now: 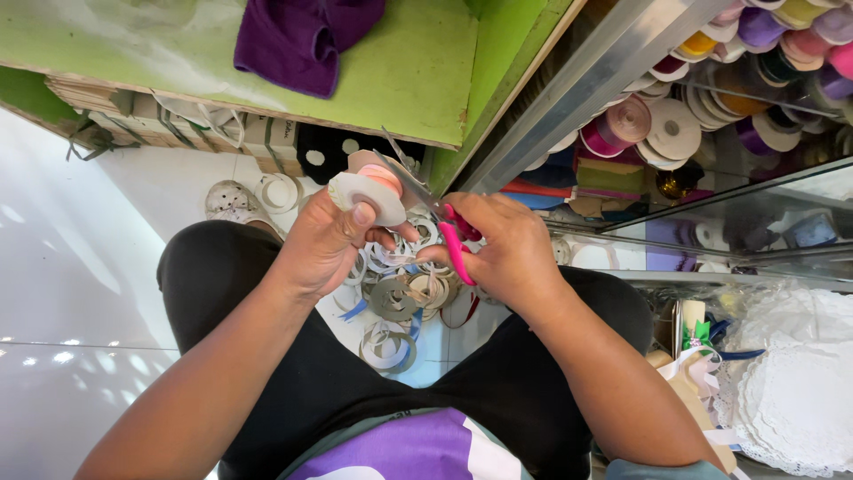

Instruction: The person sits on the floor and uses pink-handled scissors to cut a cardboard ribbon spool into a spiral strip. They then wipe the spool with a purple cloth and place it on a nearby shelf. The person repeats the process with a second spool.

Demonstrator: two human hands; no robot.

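The left hand (324, 240) grips a flat white cardboard ribbon spool wound with pink ribbon (369, 188), raised above the lap; the right hand (502, 249) is closed on pink-handled steel scissors (435, 218), blades touching the spool. Below lies a heap of empty card spools and ribbon scraps (400, 298) on the white tiled floor (71, 267). A green board (400, 62) and a glass case of ribbon rolls (711, 124) stand beyond; reflections blur its shelves.
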